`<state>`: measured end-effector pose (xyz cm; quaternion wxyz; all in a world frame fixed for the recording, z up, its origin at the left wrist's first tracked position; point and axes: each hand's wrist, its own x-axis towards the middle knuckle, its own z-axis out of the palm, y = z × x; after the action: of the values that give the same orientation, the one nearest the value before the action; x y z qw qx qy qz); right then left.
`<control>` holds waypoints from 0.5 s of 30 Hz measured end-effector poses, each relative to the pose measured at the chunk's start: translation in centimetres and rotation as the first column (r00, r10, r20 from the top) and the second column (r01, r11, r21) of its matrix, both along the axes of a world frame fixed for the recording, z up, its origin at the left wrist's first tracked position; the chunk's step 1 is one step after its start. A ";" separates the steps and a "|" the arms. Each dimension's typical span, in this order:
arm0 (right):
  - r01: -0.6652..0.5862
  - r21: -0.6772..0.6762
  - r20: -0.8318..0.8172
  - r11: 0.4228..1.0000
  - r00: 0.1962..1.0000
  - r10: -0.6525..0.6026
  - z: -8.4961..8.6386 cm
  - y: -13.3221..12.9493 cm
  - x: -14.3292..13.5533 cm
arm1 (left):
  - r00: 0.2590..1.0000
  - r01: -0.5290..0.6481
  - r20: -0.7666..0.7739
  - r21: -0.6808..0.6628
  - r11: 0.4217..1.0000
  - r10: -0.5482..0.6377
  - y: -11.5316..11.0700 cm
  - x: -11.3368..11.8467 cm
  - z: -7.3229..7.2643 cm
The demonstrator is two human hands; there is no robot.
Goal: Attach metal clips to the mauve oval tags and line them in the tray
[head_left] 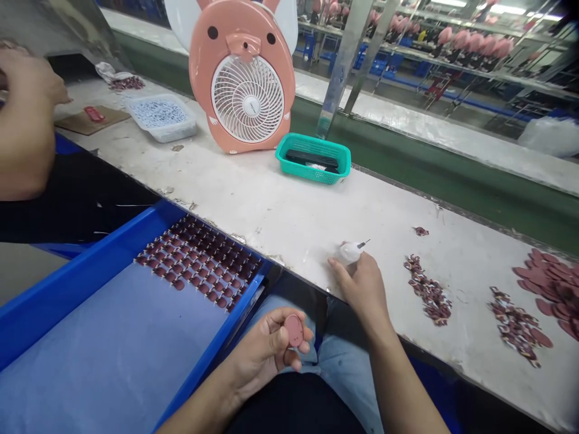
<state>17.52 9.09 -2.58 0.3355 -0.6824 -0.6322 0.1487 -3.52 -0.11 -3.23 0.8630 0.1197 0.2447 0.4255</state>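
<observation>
Between the thumb and fingers of my left hand (265,346) is a flat reddish-brown oval piece (294,330) with tiny holes, held up over my lap. My right hand (364,286) rests at the bench edge, its fingers around a small white bottle (350,251) that lies tilted, a thin dark needle tip pointing right. To the right of that hand lies a heap of small reddish-brown parts (429,292). Left of my hands, a blue tray (104,355) holds rows of joined reddish-brown pieces (199,259) at its far end.
A pink animal-shaped fan (246,78) stands at the back beside a green basket (313,158) with dark items. A white tub (160,117) of small pieces sits further left, near a co-worker's arm (27,120). More ovals (554,286) and small parts (518,325) lie far right.
</observation>
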 end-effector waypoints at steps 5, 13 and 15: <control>0.023 0.023 -0.033 0.999 0.999 -0.022 1.3 -2.4 -0.7 | 0.997 -0.076 -0.027 -0.066 0.995 0.074 0.3 -0.2 0.5; -0.242 0.028 -0.154 0.970 0.958 0.244 5.5 -8.6 1.4 | 0.987 -0.144 -0.102 -0.180 0.973 0.127 1.1 0.0 1.1; -0.211 0.077 -0.235 0.975 0.946 0.223 6.0 -9.5 2.0 | 0.989 -0.125 -0.104 -0.179 0.976 0.107 1.3 0.3 1.3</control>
<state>19.54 -0.38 3.39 0.4087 -0.5768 -0.6614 0.2507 -3.26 1.16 -1.98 0.8316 0.0442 0.3300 0.4445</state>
